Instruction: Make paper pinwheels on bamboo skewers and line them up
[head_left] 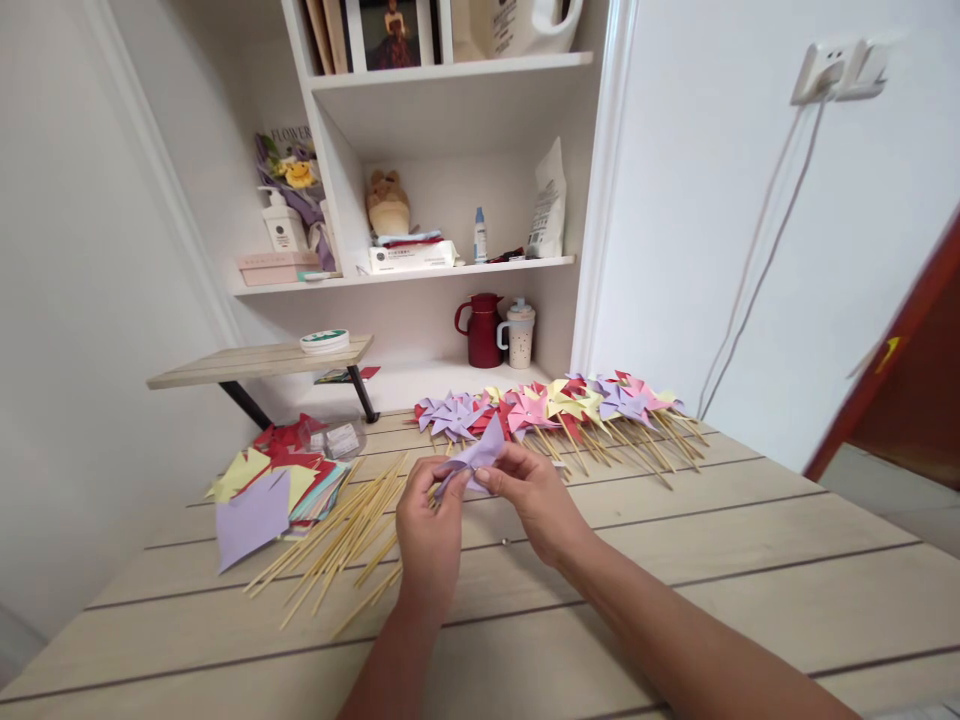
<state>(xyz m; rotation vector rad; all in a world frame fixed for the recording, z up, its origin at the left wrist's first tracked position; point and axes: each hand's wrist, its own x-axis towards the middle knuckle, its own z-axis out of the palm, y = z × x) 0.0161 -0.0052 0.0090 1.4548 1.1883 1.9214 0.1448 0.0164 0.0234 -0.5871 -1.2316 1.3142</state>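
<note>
Table (675, 560): I am working at its middle, over pale planks.
Finished pinwheels (555, 405): lying in a row beyond my hands.
Sticks (337, 540): fanning out left of my hands.
Left hand (429, 535), right hand (536, 500): both are pinching the lilac paper (480, 455), held above the table.
Risk: I judge that squeezing too hard could be creasing or tearing the fold.

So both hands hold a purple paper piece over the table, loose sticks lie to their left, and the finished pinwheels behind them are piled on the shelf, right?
Not quite. The pinwheels lie on the table, not the shelf, as the head view shows. The left hand and right hand do hold the purple paper, with the sticks to their left.
</note>
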